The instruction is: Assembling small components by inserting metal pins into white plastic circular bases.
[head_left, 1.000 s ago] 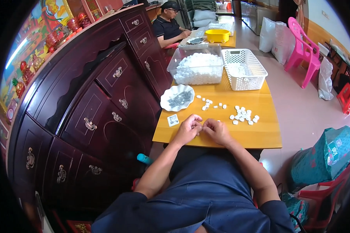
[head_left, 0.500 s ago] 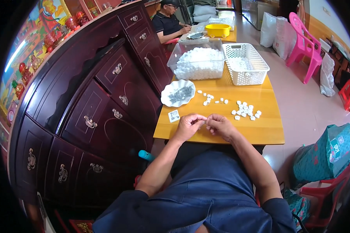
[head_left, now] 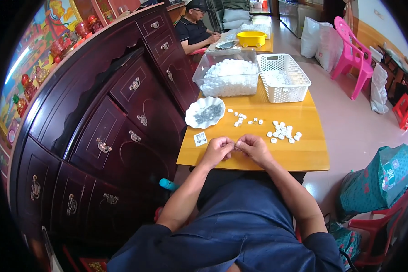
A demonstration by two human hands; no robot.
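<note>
Above the near part of the wooden table (head_left: 190, 156), my left hand (head_left: 218, 150) and my right hand (head_left: 254, 148) meet fingertip to fingertip. Both are closed in a pinch; whatever lies between the fingers is too small and covered to make out. Beyond my right hand is a cluster of small white plastic pieces (head_left: 283, 131). A looser scatter of similar white pieces (head_left: 240, 119) lies farther to the left. Beside my left hand is a small white square card (head_left: 200, 138) with dark print. A scalloped white dish (head_left: 190, 108) behind it holds small dark grey or clear bits.
At the table's far end stand a clear bin (head_left: 198, 81) heaped with white pieces and a white perforated basket (head_left: 299, 93). A dark wooden cabinet (head_left: 99, 136) borders the left. Beyond, a person (head_left: 192, 29) sits by a yellow tub (head_left: 251, 40). A pink chair (head_left: 349, 59) stands right.
The view has shifted slightly. My hands are still together at the fingertips, with the right hand's fingers a little differently bent. The pieces on the table lie as before.
</note>
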